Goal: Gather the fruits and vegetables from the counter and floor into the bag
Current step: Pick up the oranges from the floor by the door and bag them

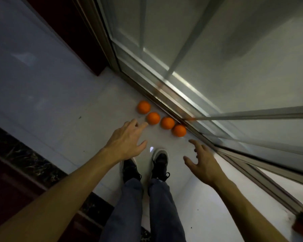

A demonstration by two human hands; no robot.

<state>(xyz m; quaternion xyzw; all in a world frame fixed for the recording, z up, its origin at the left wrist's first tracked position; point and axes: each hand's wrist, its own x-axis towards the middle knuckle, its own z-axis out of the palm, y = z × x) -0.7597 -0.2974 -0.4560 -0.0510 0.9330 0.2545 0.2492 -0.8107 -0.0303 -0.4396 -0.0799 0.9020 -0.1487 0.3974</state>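
A: How many fruits do you count on the floor (63, 119)?

B: Four oranges, in a slanting row along the metal track of the sliding glass door (199, 58). The first orange (143, 107) lies farthest, beyond the left hand's fingertips. The second orange (153, 118) sits just ahead of that hand. The third orange (167, 123) and the fourth orange (179, 130) follow toward the right, the fourth closest to the track.

A: Do they touch each other?

B: The second, third and fourth look as if they touch or nearly so. The first stands a little apart from the second.

A: And the hands?

B: Two, both bare. The left hand (126, 142) reaches forward, palm down, its grip apart and holding nothing. Its fingertips (144, 124) come right up beside the second orange; whether they touch it I cannot tell.

A: The right one?

B: The right hand (203, 161) hovers lower, fingers spread and curled, grip apart and empty. The fourth orange lies ahead of it and slightly to its left, not touching.

A: Anything else below?

B: Two dark shoes with pale soles: the left shoe (129, 170) just under the left hand's wrist, the right shoe (160, 161) between the two hands. Two legs in blue jeans (147, 215) run down from them.

A: A bag?

B: I cannot see one.
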